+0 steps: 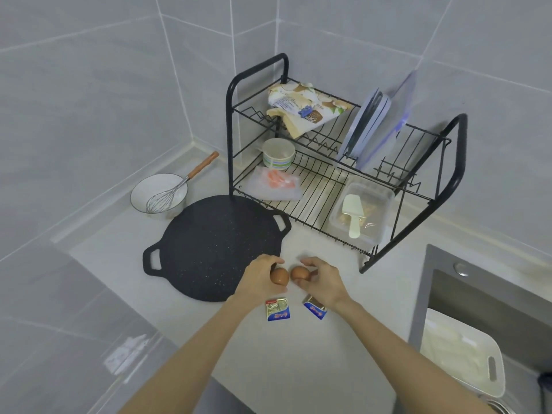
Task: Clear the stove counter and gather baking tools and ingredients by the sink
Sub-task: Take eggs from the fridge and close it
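Each of my hands holds a brown egg just above the pale counter point(343, 348). My left hand point(259, 283) curls round the left egg point(280, 276). My right hand point(324, 282) pinches the right egg point(299, 273); the two eggs are almost touching. Two small foil butter packets lie on the counter right below, one point(277, 309) under my left wrist and one point(314, 308) partly under my right wrist. A black round griddle pan point(209, 246) lies flat to the left. Behind it stands a white bowl point(140, 194) with a wire whisk point(176, 189) in it.
A black two-tier dish rack point(454, 162) stands behind, holding a flour bag point(301, 106), a striped cup point(279, 156), a plastic bag point(271, 183), a clear container with a white scoop point(363, 213) and upright lids point(370, 121). The sink point(490, 297) at right holds a white basin point(466, 354).
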`<state>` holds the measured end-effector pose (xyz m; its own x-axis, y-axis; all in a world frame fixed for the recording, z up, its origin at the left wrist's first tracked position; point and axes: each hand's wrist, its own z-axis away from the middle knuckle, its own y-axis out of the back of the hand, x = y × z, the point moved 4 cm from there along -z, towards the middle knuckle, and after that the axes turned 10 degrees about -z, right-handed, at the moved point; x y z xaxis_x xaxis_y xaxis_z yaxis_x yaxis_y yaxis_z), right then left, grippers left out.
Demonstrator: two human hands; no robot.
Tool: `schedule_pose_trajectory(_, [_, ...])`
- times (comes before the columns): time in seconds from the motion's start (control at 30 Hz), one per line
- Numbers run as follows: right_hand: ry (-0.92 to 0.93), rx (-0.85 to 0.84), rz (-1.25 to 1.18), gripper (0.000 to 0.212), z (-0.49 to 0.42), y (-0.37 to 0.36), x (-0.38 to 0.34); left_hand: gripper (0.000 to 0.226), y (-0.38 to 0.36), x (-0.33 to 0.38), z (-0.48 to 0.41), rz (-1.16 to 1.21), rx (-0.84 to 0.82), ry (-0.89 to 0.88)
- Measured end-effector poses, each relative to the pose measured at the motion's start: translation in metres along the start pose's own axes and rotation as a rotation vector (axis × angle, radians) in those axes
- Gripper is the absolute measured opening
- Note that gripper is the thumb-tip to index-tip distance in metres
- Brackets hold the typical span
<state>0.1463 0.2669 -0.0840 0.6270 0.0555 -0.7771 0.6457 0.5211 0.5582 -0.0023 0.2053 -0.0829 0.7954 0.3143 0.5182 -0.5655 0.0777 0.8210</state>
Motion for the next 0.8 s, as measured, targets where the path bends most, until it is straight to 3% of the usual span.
schedule_pose_trajectory(0.37, [0.117,0.013,-0.046,0.036,0.041,0.035,-0.030,0.047,0.040,0.015,0.053,0.052,0.117,0.067])
schedule_pose_trajectory(0.53, [0.210,-0.002,-0.096,0.031,0.078,0.051,-0.048,0.034,0.063,0.035,0.101,0.085,0.291,0.079])
schedule_pose_trajectory(0.8, [0.435,-0.113,-0.145,0.027,0.186,0.071,-0.077,0.034,0.084,0.090,0.230,0.109,0.541,0.139])
